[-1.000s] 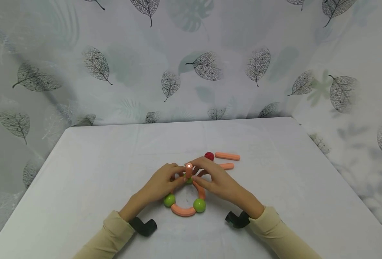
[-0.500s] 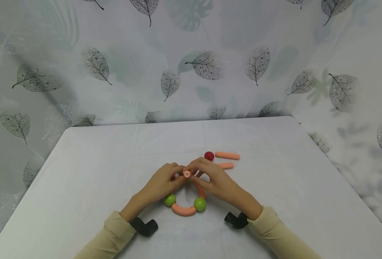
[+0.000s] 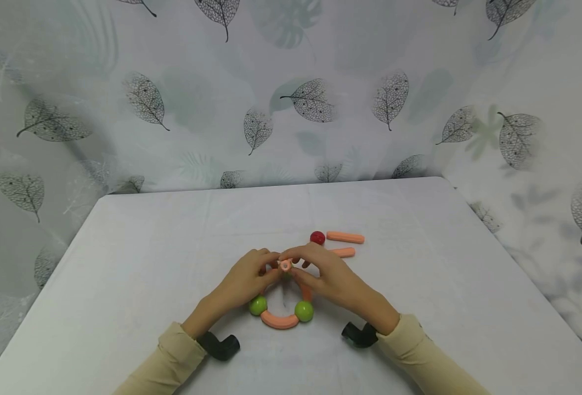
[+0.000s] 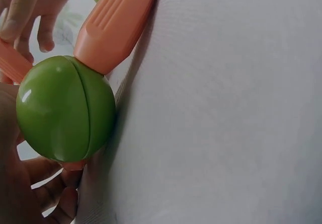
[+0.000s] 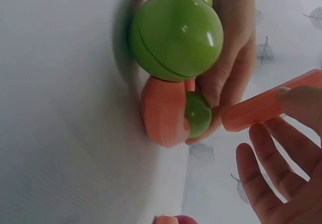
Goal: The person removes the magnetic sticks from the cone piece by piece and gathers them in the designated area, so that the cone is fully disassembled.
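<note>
Green balls and curved orange rods form a ring on the table. My left hand (image 3: 246, 277) grips the ring's far green ball (image 5: 198, 113), which the hands mostly cover in the head view. My right hand (image 3: 332, 277) pinches a straight orange rod (image 5: 271, 100) between thumb and fingers. In the head view its round end (image 3: 285, 265) points at the camera, above the far ball. Whether rod and ball touch is hidden. Nearer me lie a left green ball (image 3: 258, 305), a right green ball (image 3: 304, 311) and a curved orange rod (image 3: 279, 321) joining them.
Beyond my right hand lie a red ball (image 3: 317, 237), a straight orange rod (image 3: 345, 237) and another orange rod (image 3: 343, 252), partly covered by the hand. The white table (image 3: 147, 263) ends at a leaf-patterned backdrop (image 3: 187, 109). Black wrist mounts (image 3: 220, 346) sit under both wrists.
The held orange rod has tipped from leaning up and away to pointing its end at the camera. My right fingers have shifted slightly with it; the left hand stays almost still.
</note>
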A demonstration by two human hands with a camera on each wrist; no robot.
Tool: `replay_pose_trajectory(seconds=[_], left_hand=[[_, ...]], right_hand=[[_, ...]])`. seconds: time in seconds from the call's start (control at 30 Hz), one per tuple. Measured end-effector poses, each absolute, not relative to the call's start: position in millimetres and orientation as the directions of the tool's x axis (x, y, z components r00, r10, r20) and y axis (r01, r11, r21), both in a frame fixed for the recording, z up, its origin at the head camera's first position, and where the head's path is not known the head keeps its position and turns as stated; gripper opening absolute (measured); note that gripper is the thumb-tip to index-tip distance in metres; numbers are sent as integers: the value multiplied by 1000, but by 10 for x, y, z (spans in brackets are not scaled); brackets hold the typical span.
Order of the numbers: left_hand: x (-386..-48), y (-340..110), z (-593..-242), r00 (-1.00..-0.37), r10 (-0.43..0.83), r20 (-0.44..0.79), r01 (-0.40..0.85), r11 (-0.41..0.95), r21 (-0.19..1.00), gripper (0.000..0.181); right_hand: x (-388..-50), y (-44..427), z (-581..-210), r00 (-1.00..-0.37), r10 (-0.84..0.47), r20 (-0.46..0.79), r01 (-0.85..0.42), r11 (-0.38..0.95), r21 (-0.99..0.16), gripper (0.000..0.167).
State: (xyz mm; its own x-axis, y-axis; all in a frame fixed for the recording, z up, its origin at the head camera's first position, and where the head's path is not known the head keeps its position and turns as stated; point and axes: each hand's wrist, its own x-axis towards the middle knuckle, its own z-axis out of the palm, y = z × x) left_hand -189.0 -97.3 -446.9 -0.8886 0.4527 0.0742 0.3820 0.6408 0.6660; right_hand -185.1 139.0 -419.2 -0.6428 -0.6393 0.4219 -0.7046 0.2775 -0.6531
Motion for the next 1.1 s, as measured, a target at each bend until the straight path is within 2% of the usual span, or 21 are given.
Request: replay_pose_trajectory(seconds=[0.17,0.37,0.73,1.1], left_hand=[[-1900,-987,-4468,-888,454,72,383,644,662,26],[-1899,-997,-4456,-895,442,52,358,646,674,27],[-1890,-1026,-4397,-915,404,12,299,657,692,24],[-1896,-1040,-4364,-924,381,-10,273,680,680,24]], right_hand=[[-1874,1451,-4135,-636,-611,471,-744,322,-586,35],[-1913,1539,-4071,-668,-589,455,-729,393,-561,30],[-2003,1711,-3999,-702,-518,488,-711,482,-512,34],[-2111,1913,-3912,-762,-414,497,-646,526,-553,33]])
